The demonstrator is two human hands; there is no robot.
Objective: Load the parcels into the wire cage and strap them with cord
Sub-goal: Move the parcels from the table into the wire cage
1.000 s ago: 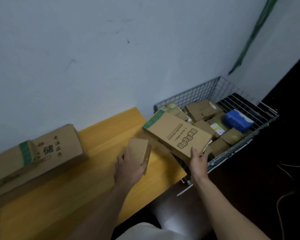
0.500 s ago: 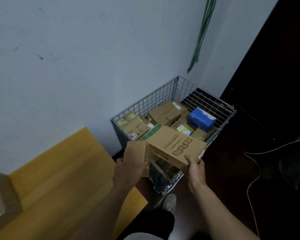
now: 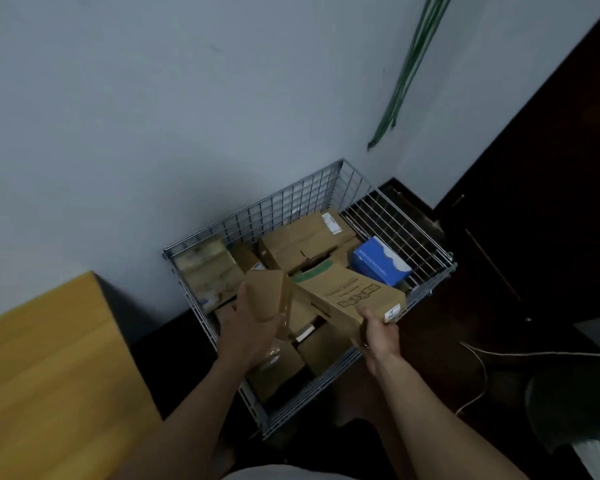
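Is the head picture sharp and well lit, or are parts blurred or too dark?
Head view: dim, bluish light; the small box in the left hand is smeared by motion; the floor beside the wire cage is almost black; the print on the long box looks soft.

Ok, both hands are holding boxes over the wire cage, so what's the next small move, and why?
Probably lower the long printed carton in the right hand onto the brown parcels and let go. It hangs tilted above the wire cage, beside the blue box, so a short drop should seat it. The left hand and its small cardboard box can follow.
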